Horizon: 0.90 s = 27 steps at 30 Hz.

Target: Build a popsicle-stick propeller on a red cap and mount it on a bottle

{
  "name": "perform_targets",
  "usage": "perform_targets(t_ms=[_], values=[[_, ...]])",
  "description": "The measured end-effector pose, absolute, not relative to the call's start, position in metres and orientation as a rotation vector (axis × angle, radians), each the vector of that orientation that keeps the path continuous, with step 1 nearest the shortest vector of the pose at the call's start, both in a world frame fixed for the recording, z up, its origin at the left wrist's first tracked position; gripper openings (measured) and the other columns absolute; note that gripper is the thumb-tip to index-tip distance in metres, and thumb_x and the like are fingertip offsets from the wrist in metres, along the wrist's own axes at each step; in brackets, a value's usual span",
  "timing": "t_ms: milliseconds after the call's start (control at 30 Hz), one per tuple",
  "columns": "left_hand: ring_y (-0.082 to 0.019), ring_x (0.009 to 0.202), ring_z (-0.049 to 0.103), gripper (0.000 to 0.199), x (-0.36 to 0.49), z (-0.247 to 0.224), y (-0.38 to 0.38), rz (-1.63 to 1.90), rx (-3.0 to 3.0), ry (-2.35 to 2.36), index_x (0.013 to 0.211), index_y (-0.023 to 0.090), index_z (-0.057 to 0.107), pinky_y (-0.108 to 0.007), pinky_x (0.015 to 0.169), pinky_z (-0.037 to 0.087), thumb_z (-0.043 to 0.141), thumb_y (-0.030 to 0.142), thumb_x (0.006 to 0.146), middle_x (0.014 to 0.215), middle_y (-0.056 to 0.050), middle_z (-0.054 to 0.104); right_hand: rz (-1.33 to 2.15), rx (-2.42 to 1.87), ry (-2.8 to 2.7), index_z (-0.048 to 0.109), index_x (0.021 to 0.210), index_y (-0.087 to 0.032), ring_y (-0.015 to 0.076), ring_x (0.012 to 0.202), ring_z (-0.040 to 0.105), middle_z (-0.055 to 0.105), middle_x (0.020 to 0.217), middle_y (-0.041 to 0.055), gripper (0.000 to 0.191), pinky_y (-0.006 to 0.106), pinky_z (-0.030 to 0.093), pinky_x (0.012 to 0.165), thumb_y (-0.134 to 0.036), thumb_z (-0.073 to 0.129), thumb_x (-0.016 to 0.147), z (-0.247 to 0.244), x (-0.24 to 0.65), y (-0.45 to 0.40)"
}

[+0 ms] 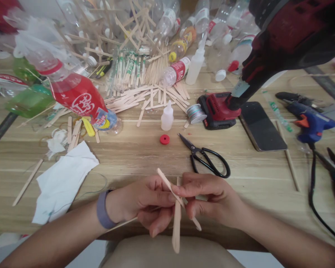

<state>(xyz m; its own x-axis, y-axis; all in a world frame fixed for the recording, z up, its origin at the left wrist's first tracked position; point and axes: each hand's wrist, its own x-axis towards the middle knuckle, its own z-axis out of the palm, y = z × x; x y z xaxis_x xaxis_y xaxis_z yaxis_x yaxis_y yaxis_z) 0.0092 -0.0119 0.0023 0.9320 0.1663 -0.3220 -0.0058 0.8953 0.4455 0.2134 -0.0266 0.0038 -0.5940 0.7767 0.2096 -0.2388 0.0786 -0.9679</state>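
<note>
Two flat wooden sticks cross each other between my hands near the table's front edge. My left hand is closed on them from the left, its thumb and fingers near the crossing. My right hand pinches the crossing from the right with thumb and index finger. One wooden stick points down toward my lap; the other stick slants from upper left to lower right. A thin rod-like piece passes below my left wrist. Black-handled scissors lie just beyond my right hand.
Past my hands are a red cap, a small glue bottle, a thread spool and a red drill. A phone and glue gun lie right; a tissue and red-labelled bottle left.
</note>
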Motion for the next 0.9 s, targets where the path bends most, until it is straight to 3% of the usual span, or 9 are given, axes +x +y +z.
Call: perform_targets(t_ms=[200, 467, 733, 900], values=[[-0.003, 0.027, 0.034, 0.029, 0.008, 0.006, -0.010, 0.046, 0.476, 0.387, 0.077, 0.014, 0.070, -0.015, 0.029, 0.018, 0.056, 0.035, 0.090, 0.049, 0.004, 0.063, 1.624, -0.554, -1.595, 0.063, 0.125, -0.034, 0.0102, 0.069, 0.057, 0.063, 0.076, -0.0004, 0.038, 0.025, 0.048, 0.068, -0.031, 0.067, 0.087, 0.005, 0.214, -0.026], [-0.004, 0.026, 0.035, 0.033, 0.009, 0.004, -0.012, 0.059, 0.492, 0.381, 0.075, 0.016, 0.068, -0.016, 0.027, 0.018, 0.064, 0.048, 0.083, 0.047, 0.004, 0.063, 1.585, -0.552, -1.618, 0.063, 0.125, -0.036, 0.0093, 0.067, 0.055, 0.061, 0.074, -0.0015, 0.039, 0.022, 0.048, 0.065, -0.030, 0.068, 0.087, 0.005, 0.214, -0.025], [-0.003, 0.026, 0.033, 0.036, 0.009, 0.006, -0.009, 0.227, 0.616, 0.490, 0.082, 0.014, 0.063, -0.016, 0.028, 0.021, 0.063, 0.050, 0.085, 0.045, 0.003, 0.061, 1.068, -0.827, -1.888, 0.060, 0.131, -0.032, 0.0132, 0.068, 0.055, 0.058, 0.075, 0.0008, 0.043, 0.025, 0.049, 0.060, -0.040, 0.064, 0.089, 0.011, 0.224, -0.023], [-0.003, 0.032, 0.042, 0.025, 0.006, 0.015, -0.006, 0.274, 0.660, 0.621, 0.082, 0.015, 0.060, -0.012, 0.033, 0.027, 0.059, 0.039, 0.089, 0.048, 0.005, 0.063, 0.911, -0.895, -1.904, 0.067, 0.123, -0.028, 0.0144, 0.066, 0.056, 0.060, 0.072, 0.0022, 0.033, 0.026, 0.051, 0.058, -0.037, 0.060, 0.092, 0.015, 0.226, -0.022]])
